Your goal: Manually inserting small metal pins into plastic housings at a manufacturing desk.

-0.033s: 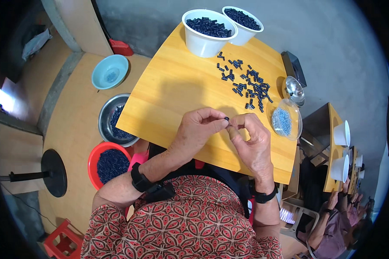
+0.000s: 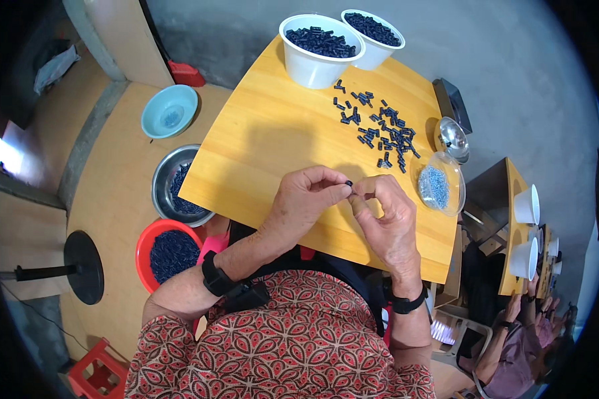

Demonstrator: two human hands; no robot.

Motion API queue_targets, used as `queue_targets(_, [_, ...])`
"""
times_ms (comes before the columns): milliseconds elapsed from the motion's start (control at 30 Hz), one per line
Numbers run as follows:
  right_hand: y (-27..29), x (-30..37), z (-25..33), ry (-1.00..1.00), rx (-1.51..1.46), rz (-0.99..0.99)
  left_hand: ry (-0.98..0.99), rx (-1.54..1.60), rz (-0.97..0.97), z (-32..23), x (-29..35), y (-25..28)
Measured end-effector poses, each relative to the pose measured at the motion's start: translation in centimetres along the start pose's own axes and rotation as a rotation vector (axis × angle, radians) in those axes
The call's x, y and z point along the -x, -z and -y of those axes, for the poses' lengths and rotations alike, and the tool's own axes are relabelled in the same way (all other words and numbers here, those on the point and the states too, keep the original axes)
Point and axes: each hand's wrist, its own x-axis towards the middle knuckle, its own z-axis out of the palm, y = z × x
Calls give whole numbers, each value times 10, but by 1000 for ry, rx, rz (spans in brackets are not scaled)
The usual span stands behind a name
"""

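Over the near part of the yellow table, my left hand (image 2: pixel 307 199) pinches a small black cylindrical piece (image 2: pixel 349 183) between thumb and fingertips, its dark end showing. Close beside it, my right hand (image 2: pixel 387 216) is closed in a pinch by that piece. Whatever its fingertips hold is too small to make out. Beyond my hands lies a loose scatter of similar black pieces (image 2: pixel 396 136). To the right of them, a clear round tub (image 2: pixel 452 183) holds tiny pale-blue bits (image 2: pixel 433 187).
Two white tubs (image 2: pixel 315 72) of black pieces stand at the table's far edge. A metal bowl (image 2: pixel 452 141) and a dark box (image 2: pixel 452 106) sit at right. On the floor at left are a blue basin (image 2: pixel 154 116), a steel bowl and a red basin (image 2: pixel 143 261). Other people sit lower right.
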Motion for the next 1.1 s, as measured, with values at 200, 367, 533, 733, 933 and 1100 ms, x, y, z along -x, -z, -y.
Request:
queue_targets(200, [-3,4,2,-7,-33,-82,-35,0,5,-2,2,-2])
queue_targets(367, [-9,13,-10,-175,-266,-113,-48,24,6,-6,3,-3])
queue_targets(533, [-8,18,-8,-310,-531,-184,-32,46,32,-11,7,-5])
queue_targets(733, [9,14,-4,-276,-598,-193,-31,-75,66,-14,9,-6])
queue_targets(933, [8,13,0,-262,-474,-182,-40,-50,99,-16,11,-8])
queue_targets(1100, [9,12,-1,-129,-298,-163,-40,-27,119,-13,10,-7])
